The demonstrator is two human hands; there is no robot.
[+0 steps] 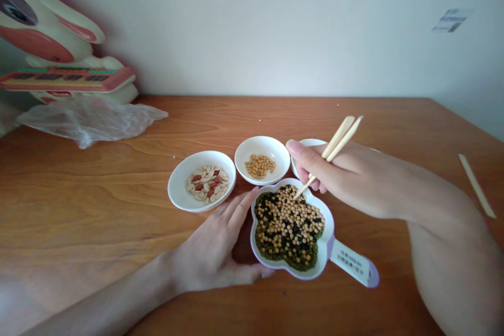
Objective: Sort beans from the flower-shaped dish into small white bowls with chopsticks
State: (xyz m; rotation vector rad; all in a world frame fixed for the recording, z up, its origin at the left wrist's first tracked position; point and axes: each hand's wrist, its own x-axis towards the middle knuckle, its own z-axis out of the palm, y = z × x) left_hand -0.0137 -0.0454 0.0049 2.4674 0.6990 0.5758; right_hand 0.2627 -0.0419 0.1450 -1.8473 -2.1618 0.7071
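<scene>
My right hand [334, 170] holds a pair of wooden chopsticks [340, 139], tips down among the beans. They touch pale soybeans [293, 215] in a flower-shaped bowl [325, 249] with a labelled handle. Black beans and small green beans lie mixed in there too. On the bowl's left side, my left hand [216, 247] steadies it between thumb and fingers. Behind that hand stands a white bowl [177, 199] of pale and red-skinned peanuts. Another white bowl [281, 149] holds a small heap of yellow-brown beans. A third bowl [311, 142] is mostly hidden behind my right hand.
At the back left sit a cartoon animal figure [79, 47] with a keyboard and a crumpled clear plastic bag [94, 118]. A thin pale strip [476, 185] lies near the table's right side. The wall [275, 26] rises behind the wooden table [98, 184].
</scene>
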